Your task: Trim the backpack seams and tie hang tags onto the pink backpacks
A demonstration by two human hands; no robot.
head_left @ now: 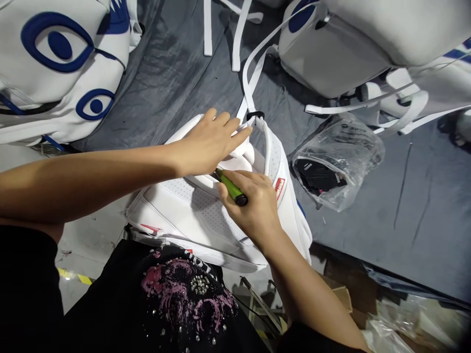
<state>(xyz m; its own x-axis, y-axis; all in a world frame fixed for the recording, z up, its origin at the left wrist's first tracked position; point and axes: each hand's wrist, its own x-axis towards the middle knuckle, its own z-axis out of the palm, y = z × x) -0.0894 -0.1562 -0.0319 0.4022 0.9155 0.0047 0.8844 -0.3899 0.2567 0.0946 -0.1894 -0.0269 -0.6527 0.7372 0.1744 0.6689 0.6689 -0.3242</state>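
A white backpack [176, 201] lies on its front at the table's near edge, its dotted back panel and padded straps facing up. My right hand [253, 206] is closed around a green tool with a black end [232, 188]. The tool's tip points up and left into the bag near the strap, and my left hand partly hides it. My left hand [213, 139] lies palm down across the upper part of the bag, fingers extended and slightly apart over the folded white fabric. Just beyond the fingertips is a black buckle [255, 115] on the white webbing.
White bags with blue eye designs [59, 44] lie at the left; more white bags [338, 54] with loose straps are at the upper right. A clear plastic bag [353, 157] with black items rests on the grey table cover [415, 196]. Cardboard and plastic [401, 318] lie below.
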